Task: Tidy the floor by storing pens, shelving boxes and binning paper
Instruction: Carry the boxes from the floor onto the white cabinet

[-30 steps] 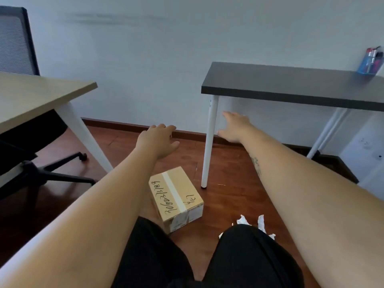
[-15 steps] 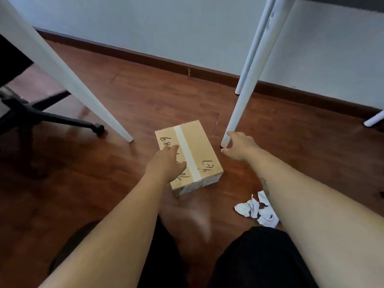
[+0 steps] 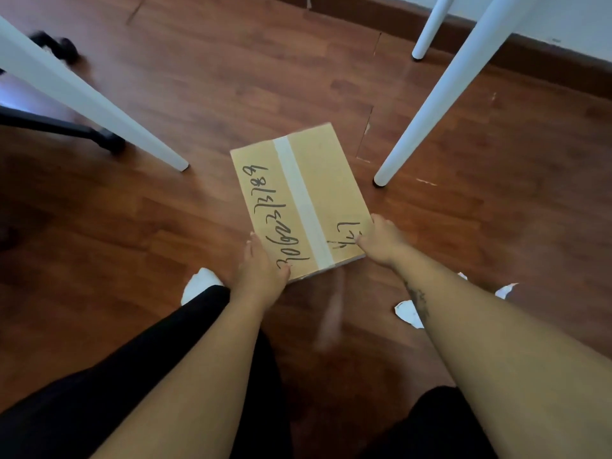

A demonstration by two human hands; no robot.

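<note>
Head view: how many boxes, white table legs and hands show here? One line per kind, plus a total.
Box: 1
Table legs: 3
Hands: 2, left hand and right hand, each gripping a near corner of the box
Total: 6

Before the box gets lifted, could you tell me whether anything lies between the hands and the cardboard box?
Nothing visible does: the left hand and the right hand grip the cardboard box at its near corners, and the paper scraps lie aside, not between.
</note>
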